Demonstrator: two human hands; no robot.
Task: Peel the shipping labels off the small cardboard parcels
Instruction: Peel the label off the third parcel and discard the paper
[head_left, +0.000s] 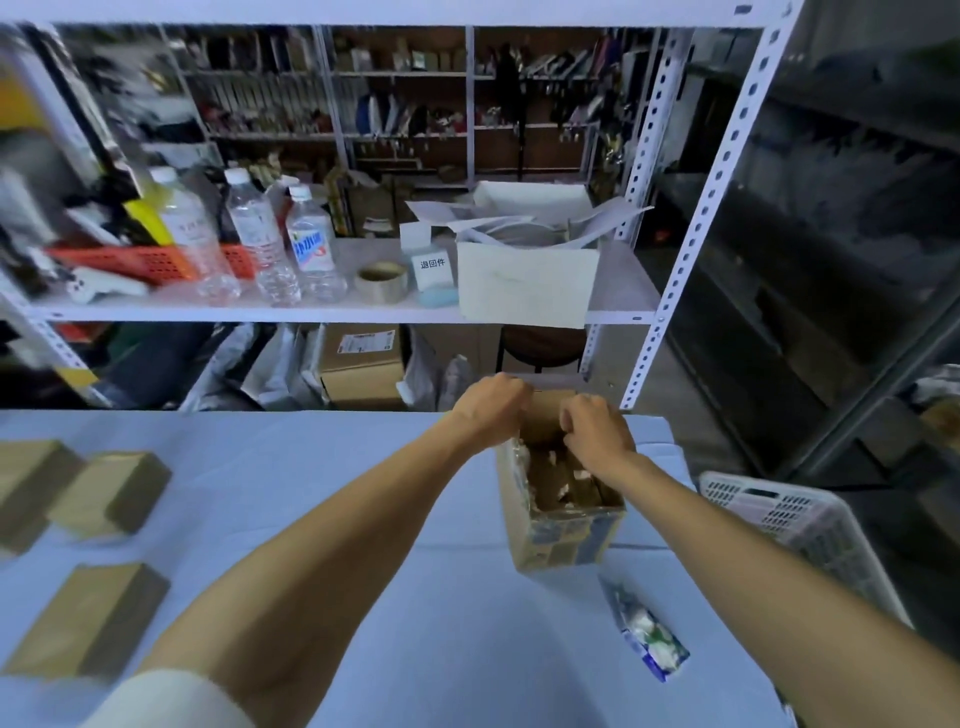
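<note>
A small cardboard parcel stands on end at the far right of the table, its top face scarred with torn label remains and clear tape. My left hand grips its far upper left edge. My right hand is closed over the far upper right part of that face, fingers pinched, and what it pinches is hidden. Three other small cardboard parcels lie at the left: one, one at the edge, and a nearer one.
The table has a pale blue cloth. A crumpled blue and white wrapper lies near the parcel. A white slotted basket sits off the table's right edge. A metal shelf rack behind holds bottles, a tape roll and an open white box.
</note>
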